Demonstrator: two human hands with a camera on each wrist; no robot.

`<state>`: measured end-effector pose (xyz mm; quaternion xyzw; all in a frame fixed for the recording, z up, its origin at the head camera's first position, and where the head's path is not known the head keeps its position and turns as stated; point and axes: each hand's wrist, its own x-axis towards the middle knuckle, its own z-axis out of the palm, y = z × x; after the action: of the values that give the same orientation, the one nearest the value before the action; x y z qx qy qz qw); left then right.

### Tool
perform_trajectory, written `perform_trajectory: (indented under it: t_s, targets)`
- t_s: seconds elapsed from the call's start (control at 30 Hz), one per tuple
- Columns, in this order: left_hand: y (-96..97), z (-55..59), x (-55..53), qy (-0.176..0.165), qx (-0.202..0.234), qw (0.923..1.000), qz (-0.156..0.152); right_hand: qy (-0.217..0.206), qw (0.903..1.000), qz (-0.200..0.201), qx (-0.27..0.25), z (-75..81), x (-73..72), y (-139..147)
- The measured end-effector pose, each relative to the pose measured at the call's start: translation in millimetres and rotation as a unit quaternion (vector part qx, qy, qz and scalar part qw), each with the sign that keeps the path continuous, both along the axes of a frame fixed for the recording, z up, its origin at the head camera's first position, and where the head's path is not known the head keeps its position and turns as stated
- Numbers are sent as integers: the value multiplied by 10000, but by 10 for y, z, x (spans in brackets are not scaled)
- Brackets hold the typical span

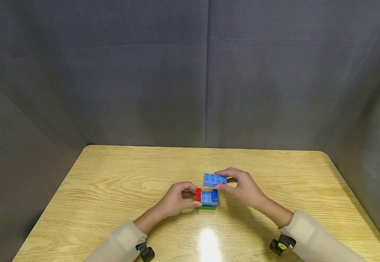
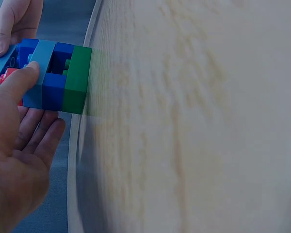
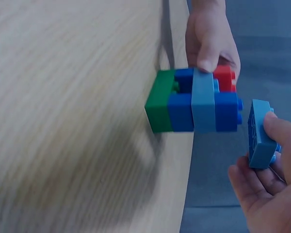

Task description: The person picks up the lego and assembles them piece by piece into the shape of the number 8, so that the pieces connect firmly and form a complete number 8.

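A small stack of toy building bricks [image 1: 206, 197] stands near the middle of the table. Its base is a green brick [image 3: 161, 102], with dark blue bricks above, then a light blue brick [image 3: 203, 104]. On top sit a red brick [image 1: 198, 194] at the left end and a dark blue brick [image 1: 215, 195] at the right end. My left hand [image 1: 173, 200] grips the stack from its left side, thumb on the near face. Between thumb and fingers, my right hand [image 1: 247, 187] pinches a loose light blue brick [image 1: 211, 179], studs up, apart from the stack and just beyond it.
The wooden table [image 1: 127, 167] has a rounded far edge. Behind it hangs a dark grey curtain [image 1: 163, 91], which also closes off both sides. A small black device is strapped at each sleeve cuff. Glare lies on the near tabletop.
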<state>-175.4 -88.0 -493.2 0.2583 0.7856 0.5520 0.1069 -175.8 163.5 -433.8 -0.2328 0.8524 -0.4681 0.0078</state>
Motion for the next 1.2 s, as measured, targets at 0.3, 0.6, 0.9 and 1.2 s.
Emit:
perform_trajectory:
  t_s: [0.3, 0.6, 0.9, 1.2]
  targets:
    - [-1, -29, -6, 61, 2, 10000, 11, 251, 9995, 159, 79, -57, 86, -84]
    - [-5, -19, -1, 33, -26, 10000, -15, 393, 9982, 338, 300, -91, 142, -126]
    - [-4, -10, -7, -2, -28, 10000, -49, 580, 9968, 484, 270, -97, 155, -158]
    - [-11, -15, 0, 134, 58, 9998, -119, 506, 9974, 381, 338, -102, 207, -192]
